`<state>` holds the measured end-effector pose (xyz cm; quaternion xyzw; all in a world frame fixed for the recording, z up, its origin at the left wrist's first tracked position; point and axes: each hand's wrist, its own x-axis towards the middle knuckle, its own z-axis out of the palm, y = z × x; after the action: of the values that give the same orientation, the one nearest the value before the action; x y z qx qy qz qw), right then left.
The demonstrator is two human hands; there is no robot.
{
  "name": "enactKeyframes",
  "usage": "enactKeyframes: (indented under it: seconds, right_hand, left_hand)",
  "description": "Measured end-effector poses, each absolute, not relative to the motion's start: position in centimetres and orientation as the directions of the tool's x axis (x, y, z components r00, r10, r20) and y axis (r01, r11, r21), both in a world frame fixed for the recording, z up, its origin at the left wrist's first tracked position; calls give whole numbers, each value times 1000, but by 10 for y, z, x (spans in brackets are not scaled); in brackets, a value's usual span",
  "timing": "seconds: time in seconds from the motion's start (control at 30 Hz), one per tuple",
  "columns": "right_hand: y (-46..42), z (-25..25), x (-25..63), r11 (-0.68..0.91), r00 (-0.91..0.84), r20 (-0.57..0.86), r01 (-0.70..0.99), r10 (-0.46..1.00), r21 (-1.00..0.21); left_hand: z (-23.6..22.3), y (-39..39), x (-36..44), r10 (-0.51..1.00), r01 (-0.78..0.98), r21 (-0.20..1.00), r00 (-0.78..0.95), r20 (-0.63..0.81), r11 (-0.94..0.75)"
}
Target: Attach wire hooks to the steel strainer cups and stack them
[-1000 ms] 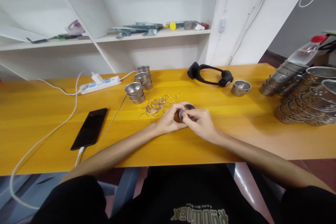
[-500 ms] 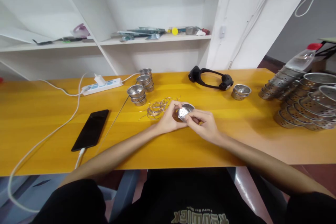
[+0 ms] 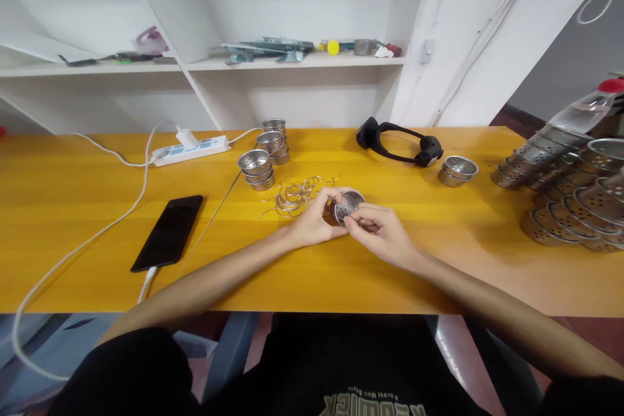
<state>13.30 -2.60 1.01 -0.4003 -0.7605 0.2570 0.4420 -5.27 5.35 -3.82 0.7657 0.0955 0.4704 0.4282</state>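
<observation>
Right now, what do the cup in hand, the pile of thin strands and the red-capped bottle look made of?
Cup: metal, probably stainless steel, semi-bright; grey sheen, small round holes.
Thin strands: likely metal wire, shiny; bright glints along the curves, exact metal unclear.
Bottle: probably clear plastic, glossy; see-through with highlights, though glass isn't ruled out.

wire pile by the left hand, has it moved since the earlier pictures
No. Against the nearest stack of perforated metal cups, the wire pile keeps its place, just right of it; only the whole view shifts slightly.
</observation>
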Motion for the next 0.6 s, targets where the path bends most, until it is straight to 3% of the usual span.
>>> enactKeyframes:
  seconds: [0.23, 0.6]
  right_hand:
    - [-25, 8, 133, 448, -251, 378, 368, 891, -814]
    - [-21, 9, 137, 493, -292, 401, 417, 868, -764]
  left_hand:
    - [-35, 55, -53, 522, -199, 713, 556, 647, -672]
    - [-32, 57, -53, 522, -194, 728, 581, 625, -657]
